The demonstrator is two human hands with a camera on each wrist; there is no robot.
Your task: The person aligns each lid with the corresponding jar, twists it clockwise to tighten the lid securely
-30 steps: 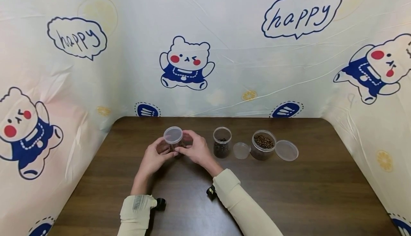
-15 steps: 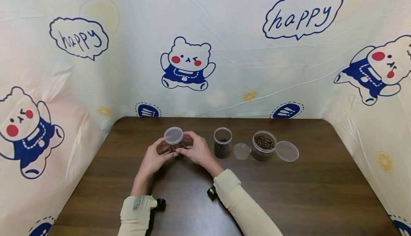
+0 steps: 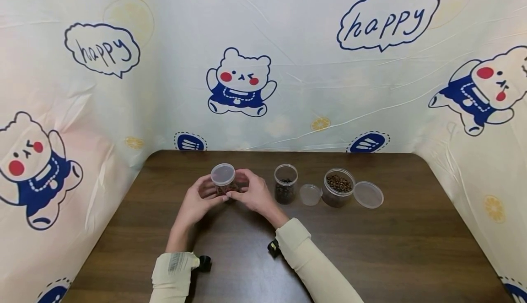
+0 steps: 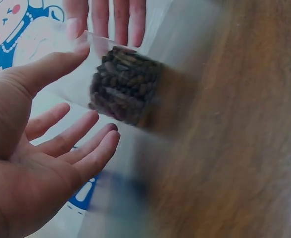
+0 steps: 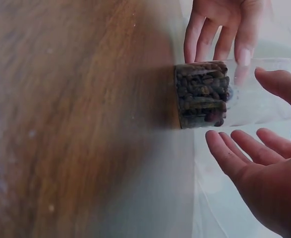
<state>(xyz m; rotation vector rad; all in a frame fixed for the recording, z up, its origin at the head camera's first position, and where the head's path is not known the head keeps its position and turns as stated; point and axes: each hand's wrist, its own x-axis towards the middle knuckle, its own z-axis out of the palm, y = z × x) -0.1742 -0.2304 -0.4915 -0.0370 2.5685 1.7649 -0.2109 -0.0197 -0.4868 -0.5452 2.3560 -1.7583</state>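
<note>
A clear jar [image 3: 224, 178], capped with a translucent lid [image 3: 223, 174], stands upright at the left part of the table, between both hands. Dark coffee beans [image 4: 123, 84] fill its lower part. My left hand [image 3: 196, 202] is at the jar's left side, its thumb touching the near wall and its fingers spread loosely. On the other side my right hand [image 3: 255, 194] mirrors it, thumb in front of the jar. In the right wrist view a small gap shows between the right fingers [image 5: 224, 151] and the jar. Neither hand is curled tightly round it.
Right of the hands stand an uncovered tall jar [image 3: 285, 188] of dark beans and a wider uncovered jar [image 3: 336, 195] of brown coffee beans. A small lid [image 3: 310, 195] lies between them, a larger lid [image 3: 368, 195] at far right. Printed cloth [image 3: 304, 88] hangs behind the table [image 3: 370, 257].
</note>
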